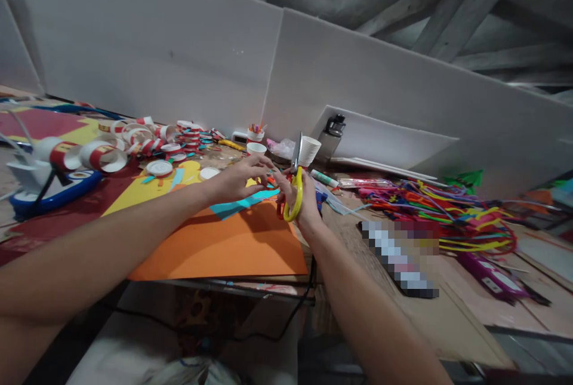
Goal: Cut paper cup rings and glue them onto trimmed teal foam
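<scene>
My right hand is closed around yellow-handled scissors, whose metal blades point upward. My left hand is just left of it, its fingers apart and loosely bent, with the fingertips close to those of my right hand. Whether a tiny scrap lies between the fingertips is too small to tell. Below both hands lies an orange sheet at the table's front edge. A teal paper strip rests across the sheet's far side, partly under my left hand.
Red-and-white paper cup rings and a blue-edged power strip are at left. Behind my hands stand stacked white cups and a grey bottle. A glue stick and colourful pipe cleaners lie right. White panels wall the back.
</scene>
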`<state>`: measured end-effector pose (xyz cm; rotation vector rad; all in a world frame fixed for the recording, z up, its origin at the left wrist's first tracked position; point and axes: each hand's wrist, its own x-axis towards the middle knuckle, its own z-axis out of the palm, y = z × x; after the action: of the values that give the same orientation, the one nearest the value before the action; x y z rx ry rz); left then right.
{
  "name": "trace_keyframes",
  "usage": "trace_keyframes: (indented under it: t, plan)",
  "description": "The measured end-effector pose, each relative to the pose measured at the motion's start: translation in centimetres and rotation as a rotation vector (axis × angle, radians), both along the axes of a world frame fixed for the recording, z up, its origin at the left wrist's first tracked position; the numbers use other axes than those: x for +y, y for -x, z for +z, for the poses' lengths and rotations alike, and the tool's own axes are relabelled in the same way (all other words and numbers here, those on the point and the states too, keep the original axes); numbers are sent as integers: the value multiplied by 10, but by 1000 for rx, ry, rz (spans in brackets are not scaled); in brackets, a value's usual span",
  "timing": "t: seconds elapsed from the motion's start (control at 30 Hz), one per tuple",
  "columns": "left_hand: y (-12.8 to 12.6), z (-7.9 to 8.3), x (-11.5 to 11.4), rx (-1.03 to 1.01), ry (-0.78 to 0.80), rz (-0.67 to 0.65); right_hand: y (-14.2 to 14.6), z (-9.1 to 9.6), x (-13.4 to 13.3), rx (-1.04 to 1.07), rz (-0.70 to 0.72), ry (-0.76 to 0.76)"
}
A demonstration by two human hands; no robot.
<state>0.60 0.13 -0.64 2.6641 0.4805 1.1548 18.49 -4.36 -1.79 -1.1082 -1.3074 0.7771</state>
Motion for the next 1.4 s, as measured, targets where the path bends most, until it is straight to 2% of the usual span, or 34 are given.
trace_keyframes:
  t: [0.1,0.17,0.3,0.37,0.47,0.57,0.7,0.8,0.93,1.03,1.17,1.3,1.4]
  plan:
    - [-3,2,-6,-82,21,-21,-3,-5,4,-10,-10,5]
    - [-3,4,-8,-187,92,-49,-4,-5,4,11,-5,30]
    - [-1,5,-7,-468,440,-121,-1,0,-1,64,110,67]
    - [-1,4,-6,-493,587,-138,0,3,-4,100,160,75]
    - [-5,-1,-5,-426,677,-172,3,5,-6,103,186,116]
    - [-12,-6,-5,-381,678,-180,6,4,-6,52,184,152]
    - [-17,-7,-9,-419,690,-24,12,7,-11,4,206,143]
    - [-17,-4,-13,-441,717,17,16,13,-19,-6,222,113]
    - [-13,-1,-9,-583,690,0,15,12,-19,-22,202,106]
    - [-6,0,0,-694,635,20,11,5,-10,-64,101,33]
    - [1,5,9,-776,514,64,8,-1,-6,-219,20,-72]
    - [6,8,15,-849,527,40,6,2,-14,-408,31,-35]
    - [10,7,22,-931,518,70,6,6,-17,-577,-2,-97]
